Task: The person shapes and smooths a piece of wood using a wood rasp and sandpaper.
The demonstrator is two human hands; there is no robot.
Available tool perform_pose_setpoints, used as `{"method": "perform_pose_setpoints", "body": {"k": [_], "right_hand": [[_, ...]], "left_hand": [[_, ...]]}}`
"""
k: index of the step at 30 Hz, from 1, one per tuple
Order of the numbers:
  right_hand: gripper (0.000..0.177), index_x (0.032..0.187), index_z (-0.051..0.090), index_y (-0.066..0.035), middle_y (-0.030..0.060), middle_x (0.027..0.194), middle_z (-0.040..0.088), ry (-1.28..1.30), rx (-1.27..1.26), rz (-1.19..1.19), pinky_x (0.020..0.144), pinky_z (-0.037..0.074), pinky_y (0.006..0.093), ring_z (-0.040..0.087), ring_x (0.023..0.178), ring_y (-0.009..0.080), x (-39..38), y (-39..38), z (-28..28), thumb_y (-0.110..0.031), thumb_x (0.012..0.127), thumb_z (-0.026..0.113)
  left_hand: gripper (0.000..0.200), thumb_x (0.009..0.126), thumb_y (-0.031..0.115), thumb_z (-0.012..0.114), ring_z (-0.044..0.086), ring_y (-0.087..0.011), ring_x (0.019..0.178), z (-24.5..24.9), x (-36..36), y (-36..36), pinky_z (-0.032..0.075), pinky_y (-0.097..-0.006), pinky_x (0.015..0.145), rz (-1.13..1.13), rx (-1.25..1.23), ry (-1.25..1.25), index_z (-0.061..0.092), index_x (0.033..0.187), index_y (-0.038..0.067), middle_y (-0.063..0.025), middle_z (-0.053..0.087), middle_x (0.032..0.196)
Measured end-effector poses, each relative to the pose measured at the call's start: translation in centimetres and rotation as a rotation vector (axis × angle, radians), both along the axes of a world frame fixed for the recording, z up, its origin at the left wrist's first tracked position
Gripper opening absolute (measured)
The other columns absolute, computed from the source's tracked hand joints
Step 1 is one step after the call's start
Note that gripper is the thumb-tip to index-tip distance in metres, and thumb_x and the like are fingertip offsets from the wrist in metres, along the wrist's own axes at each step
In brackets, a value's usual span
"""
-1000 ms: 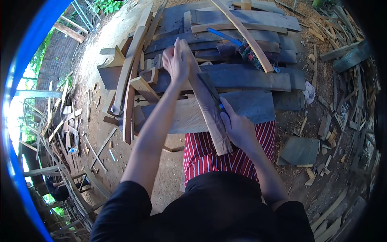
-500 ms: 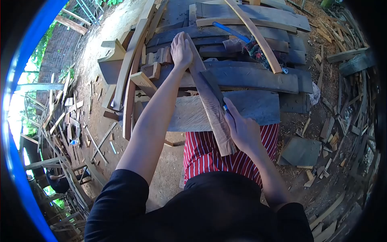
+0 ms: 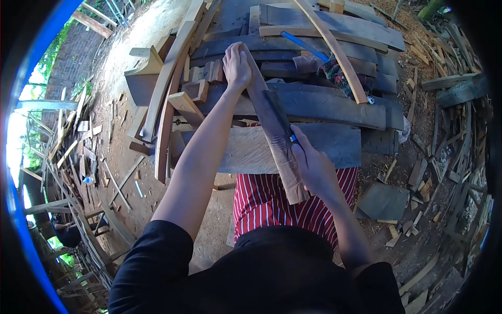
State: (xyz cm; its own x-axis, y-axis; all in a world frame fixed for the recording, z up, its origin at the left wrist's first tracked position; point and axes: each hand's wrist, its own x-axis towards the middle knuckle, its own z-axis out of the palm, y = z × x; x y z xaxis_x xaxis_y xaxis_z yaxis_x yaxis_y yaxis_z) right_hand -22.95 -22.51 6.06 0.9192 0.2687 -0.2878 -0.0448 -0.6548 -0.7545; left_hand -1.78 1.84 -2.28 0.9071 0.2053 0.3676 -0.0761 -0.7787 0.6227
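A long, narrow wooden piece (image 3: 283, 165) runs slantwise from the stacked boards toward my lap, its near end over my red striped trousers. At its far end, my left hand (image 3: 238, 71) is closed over the wood with the fingers together. My right hand (image 3: 317, 170) is wrapped round the handle of a tool with a flat, dark blade (image 3: 277, 112). A bit of blue shows at the front of that grip. The blade lies along the right side of the wooden piece; its exact kind cannot be made out. Beneath the wood is a wide board (image 3: 240, 152).
Dark boards (image 3: 324, 102) are stacked ahead. A curved wooden strip (image 3: 337, 52) crosses them beside a blue rod (image 3: 305, 46). Long strips (image 3: 170, 94) lean at left. A dark slab (image 3: 384, 200) and offcuts lie right; at far left a person (image 3: 68, 233) sits.
The view has shifted slightly. Both hands keep their grips, and the dark blade stays against the wooden piece with little visible movement.
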Motion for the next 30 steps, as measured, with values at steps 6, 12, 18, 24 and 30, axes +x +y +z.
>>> {"method": "perform_pose_setpoints", "body": {"k": [6, 12, 18, 24, 30], "right_hand": [[0.047, 0.142, 0.035, -0.016, 0.0188, 0.069, 0.064, 0.338, 0.358, -0.05, 0.066, 0.052, 0.0475, 0.067, 0.067, 0.0342, 0.1, -0.9, 1.5, -0.033, 0.099, 0.035], [0.046, 0.143, 0.034, -0.015, 0.0178, 0.069, 0.064, 0.228, 0.258, -0.01, 0.065, 0.051, 0.0457, 0.067, 0.065, 0.0315, -0.3, -0.7, 1.2, -0.032, 0.099, 0.034], [0.047, 0.143, 0.033, -0.014, 0.0171, 0.066, 0.063, 0.22, 0.209, -0.033, 0.061, 0.052, 0.0405, 0.066, 0.062, 0.0266, -0.6, -1.1, 2.8, -0.032, 0.1, 0.034], [0.048, 0.143, 0.033, -0.012, 0.0179, 0.067, 0.062, 0.271, 0.314, -0.026, 0.062, 0.052, 0.0433, 0.066, 0.061, 0.0297, 0.8, 0.0, 1.4, -0.034, 0.1, 0.033], [0.047, 0.143, 0.034, -0.018, 0.0203, 0.067, 0.063, 0.074, 0.078, 0.008, 0.062, 0.051, 0.0463, 0.065, 0.065, 0.0368, 0.7, 0.2, 0.9, -0.034, 0.099, 0.035]], "left_hand": [[0.035, 0.094, 0.02, 0.041, 0.04, -0.0344, 0.123, 0.0, -0.1, -0.3, 0.031, -0.0447, 0.103, 0.008, 0.018, 0.0, 0.045, 0.128, 0.012, -0.0107, 0.043, 0.134], [0.035, 0.094, 0.02, 0.041, 0.039, -0.0339, 0.124, 0.1, 0.2, -0.1, 0.032, -0.0447, 0.103, 0.017, 0.012, -0.011, 0.045, 0.128, 0.013, -0.0096, 0.043, 0.134], [0.036, 0.095, 0.02, 0.041, 0.038, -0.0326, 0.125, 0.2, -0.2, -0.1, 0.031, -0.0441, 0.104, 0.002, -0.025, 0.047, 0.044, 0.13, 0.012, -0.0097, 0.042, 0.136], [0.036, 0.095, 0.021, 0.042, 0.038, -0.033, 0.125, 0.3, -0.3, -0.4, 0.031, -0.044, 0.104, 0.041, -0.01, 0.024, 0.045, 0.13, 0.012, -0.0097, 0.042, 0.135], [0.034, 0.094, 0.021, 0.042, 0.04, -0.0343, 0.123, 0.4, -0.2, -0.6, 0.032, -0.0442, 0.103, 0.018, 0.007, 0.034, 0.047, 0.127, 0.013, -0.0101, 0.045, 0.133]]}}
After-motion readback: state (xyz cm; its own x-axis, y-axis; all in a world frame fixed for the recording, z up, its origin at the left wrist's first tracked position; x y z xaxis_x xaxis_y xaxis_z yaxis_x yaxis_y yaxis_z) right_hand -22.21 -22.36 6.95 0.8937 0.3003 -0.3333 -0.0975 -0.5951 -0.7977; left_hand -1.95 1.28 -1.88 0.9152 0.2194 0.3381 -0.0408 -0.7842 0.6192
